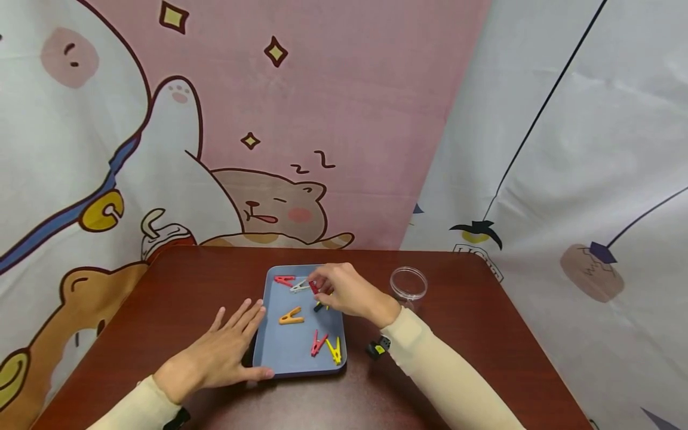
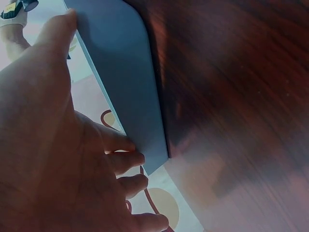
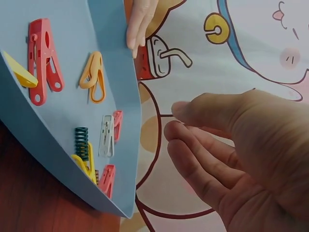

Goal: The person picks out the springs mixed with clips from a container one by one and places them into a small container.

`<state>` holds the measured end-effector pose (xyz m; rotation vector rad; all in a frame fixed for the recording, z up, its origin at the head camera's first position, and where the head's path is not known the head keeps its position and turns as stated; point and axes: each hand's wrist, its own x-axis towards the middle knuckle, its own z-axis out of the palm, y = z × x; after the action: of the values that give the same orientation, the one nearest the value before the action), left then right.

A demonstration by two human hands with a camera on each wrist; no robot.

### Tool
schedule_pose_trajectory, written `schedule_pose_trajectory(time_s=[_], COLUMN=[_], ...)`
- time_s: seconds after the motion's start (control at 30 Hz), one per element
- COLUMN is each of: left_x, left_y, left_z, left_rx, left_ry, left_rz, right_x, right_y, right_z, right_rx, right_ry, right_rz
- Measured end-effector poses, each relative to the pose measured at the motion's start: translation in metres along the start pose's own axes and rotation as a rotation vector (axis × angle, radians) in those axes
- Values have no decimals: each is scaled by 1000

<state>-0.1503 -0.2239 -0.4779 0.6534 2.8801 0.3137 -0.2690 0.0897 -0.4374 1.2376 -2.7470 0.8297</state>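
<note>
The left hand [image 2: 58, 133] touches a blue tray [image 2: 123, 67] on the brown table [image 2: 236, 96].

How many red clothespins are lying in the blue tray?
3: a red clothespin near the far left corner of the tray, another partly behind the right hand, a third near the front beside a yellow clothespin. More could be hidden.

The tray [image 1: 279, 352] lies on the bench [image 1: 188, 280], with a round container [image 1: 409, 295] to its right, toward the back, and a cloth [image 1: 344, 107] hanging behind the bench. Inside the tray, several rear clips [image 1: 283, 279] lie spread across the back, a middle clip [image 1: 291, 318] about midway, and two front clips [image 1: 318, 344] side by side at the front right
</note>
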Motion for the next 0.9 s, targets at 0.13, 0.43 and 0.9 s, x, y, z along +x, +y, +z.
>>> schedule_pose_trajectory(time_s=[0.13,0.43,0.9], left_x=[0,-2,-2], left_y=[0,2,0], left_z=[-1,-1,0], left_rx=[-3,-8,-15], left_ry=[-7,10,5], left_rz=[-3,10,6], right_x=[-7,-27,-62], right_y=[-1,4,16], right_z=[-5,-14,-30], right_rx=[2,-35,-49], right_ry=[25,101,232], right_rz=[0,-14,40])
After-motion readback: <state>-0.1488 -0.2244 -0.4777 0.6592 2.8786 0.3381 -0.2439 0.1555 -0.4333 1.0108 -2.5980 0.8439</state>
